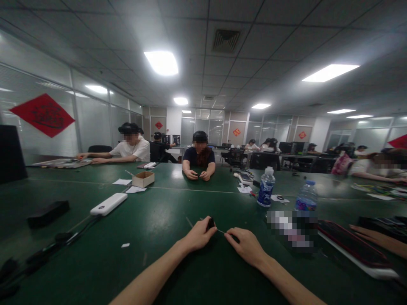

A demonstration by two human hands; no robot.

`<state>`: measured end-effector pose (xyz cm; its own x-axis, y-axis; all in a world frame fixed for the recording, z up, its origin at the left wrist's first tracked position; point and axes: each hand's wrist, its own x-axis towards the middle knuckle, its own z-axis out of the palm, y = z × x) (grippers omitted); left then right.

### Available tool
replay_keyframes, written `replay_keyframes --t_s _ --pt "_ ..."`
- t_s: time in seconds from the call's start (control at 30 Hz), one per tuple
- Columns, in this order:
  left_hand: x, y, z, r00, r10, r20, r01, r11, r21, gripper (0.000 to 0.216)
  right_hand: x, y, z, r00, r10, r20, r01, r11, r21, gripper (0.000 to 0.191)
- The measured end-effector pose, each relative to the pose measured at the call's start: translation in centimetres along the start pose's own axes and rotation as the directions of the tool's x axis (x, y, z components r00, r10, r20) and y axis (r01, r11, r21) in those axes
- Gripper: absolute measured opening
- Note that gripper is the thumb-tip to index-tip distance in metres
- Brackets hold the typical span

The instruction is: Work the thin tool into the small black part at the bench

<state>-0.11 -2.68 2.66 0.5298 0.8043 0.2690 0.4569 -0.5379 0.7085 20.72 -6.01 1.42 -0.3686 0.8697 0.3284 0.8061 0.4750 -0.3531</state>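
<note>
Over the green tabletop, my left hand is closed around a small black piece that pokes out above the thumb; its exact kind is too small to tell. A thin pale strand runs from that piece toward my right hand. Thumb and forefinger of the right hand are pinched at the strand's other end. Both forearms rest low across the table's near side, the hands a short gap apart. A small white scrap lies left of my left forearm.
A white power strip with black cables lies left; beyond it stands a small open box. Two bottles, one blue-labelled, and a black-and-red device are right. A co-worker sits opposite; another person's hand reaches in at right.
</note>
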Motion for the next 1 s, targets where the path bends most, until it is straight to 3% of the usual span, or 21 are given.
replay_keyframes --t_s 0.27,0.5,1.0 --pt "0.06 -0.16 0.05 1.000 -0.021 0.006 0.021 0.999 -0.050 0.023 -0.13 -0.21 -0.17 0.999 -0.035 -0.016 0.035 0.999 0.004 0.035" --pt "0.17 -0.01 0.14 1.000 -0.015 0.000 0.015 1.000 -0.014 0.022 -0.06 -0.68 -0.22 1.000 0.016 -0.019 -0.017 0.996 -0.087 0.035" --pt "0.22 -0.55 0.29 1.000 -0.019 -0.007 0.019 1.000 -0.022 0.023 -0.16 -0.59 -0.32 1.000 -0.014 -0.015 0.013 0.998 -0.063 0.035"
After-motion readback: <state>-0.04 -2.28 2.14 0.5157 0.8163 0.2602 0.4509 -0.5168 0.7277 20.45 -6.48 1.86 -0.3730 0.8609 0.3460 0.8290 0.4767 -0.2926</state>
